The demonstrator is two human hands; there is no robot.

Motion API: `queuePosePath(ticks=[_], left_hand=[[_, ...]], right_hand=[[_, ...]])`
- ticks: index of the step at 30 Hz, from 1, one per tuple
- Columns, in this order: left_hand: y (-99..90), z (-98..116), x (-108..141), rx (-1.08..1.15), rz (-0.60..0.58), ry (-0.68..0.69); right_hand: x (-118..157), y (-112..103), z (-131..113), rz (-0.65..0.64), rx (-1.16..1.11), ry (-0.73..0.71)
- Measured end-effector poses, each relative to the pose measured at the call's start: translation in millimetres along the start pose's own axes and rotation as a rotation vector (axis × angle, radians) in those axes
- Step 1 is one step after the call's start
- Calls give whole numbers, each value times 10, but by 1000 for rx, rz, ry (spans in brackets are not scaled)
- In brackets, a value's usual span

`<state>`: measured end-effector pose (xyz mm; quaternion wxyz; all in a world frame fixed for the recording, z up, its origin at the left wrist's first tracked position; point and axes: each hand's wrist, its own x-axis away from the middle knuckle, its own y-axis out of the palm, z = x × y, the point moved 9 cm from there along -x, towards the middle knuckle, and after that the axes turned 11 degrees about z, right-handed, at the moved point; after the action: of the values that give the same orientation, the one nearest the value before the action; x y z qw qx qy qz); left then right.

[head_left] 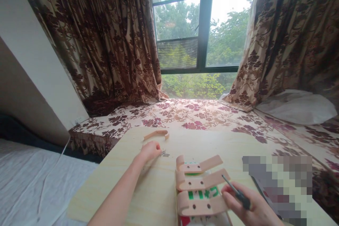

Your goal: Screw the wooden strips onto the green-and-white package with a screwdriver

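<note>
My right hand [246, 201] grips a screwdriver [239, 194] with a dark handle, its thin shaft pointing up and left. The tip is over the arm of one of three bent wooden hooks [194, 180], each showing two dark holes or screw heads. These hooks lie in a row across a box [192, 194] with green print. Farther left on the table, my left hand [151, 150] has its fingers pinched together beside a small pile of metal screws [166, 154]. Whatever those fingertips hold is hidden. Behind that hand lies a single bent wooden hook [157, 133].
The pale wooden table [111, 183] stands against a window seat with a floral cover [196, 113]. At the table's right is a dark flat object, mostly pixelated. A white plastic bag [296, 107] sits on the seat. A bed [39, 180] is on the left.
</note>
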<state>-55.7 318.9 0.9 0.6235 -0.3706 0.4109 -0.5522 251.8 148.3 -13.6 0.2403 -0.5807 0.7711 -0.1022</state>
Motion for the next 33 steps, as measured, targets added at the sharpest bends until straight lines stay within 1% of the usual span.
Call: queuePosePath(ticks=[3,5,10,13,16,17,19,22,24,26,27,28,30,33], left_hand=[[47,14,6,-65,-77,16],[57,20,16,-94,-106,19],[27,52,59,-122,-122,18],[-75,73,87,-104,-94,10],[-281,153,181,-55,-41,22],[-368,219,246,-29,-20,43],[-551,433,438,37,24,118],[-791,914,858,147,79,297],[-865,1263,1163,205,86,435],[-838,1576,1430,240,55,581],[-816,1733,1560,244,56,695],[-761,1837,1646,226,44,761],[-607,1968,1753,175,2,858],[-405,2025,1793,106,-7,932]], right_hand=[[3,25,43,-16,-4,18],[5,32,54,-25,-10,25],[-2,-16,12,-38,4,34],[2,-5,-60,-124,3,27],[14,-7,-161,-176,-13,26],[16,-20,-192,-173,-15,34],[21,-48,-244,-161,-10,58],[31,-53,-309,-185,2,78],[20,-74,-329,-173,13,86],[4,-83,-349,-163,8,74],[-4,-82,-361,-160,-1,62],[-12,-81,-373,-155,-10,49],[-26,-85,-393,-139,-9,23],[-35,-92,-401,-125,17,6]])
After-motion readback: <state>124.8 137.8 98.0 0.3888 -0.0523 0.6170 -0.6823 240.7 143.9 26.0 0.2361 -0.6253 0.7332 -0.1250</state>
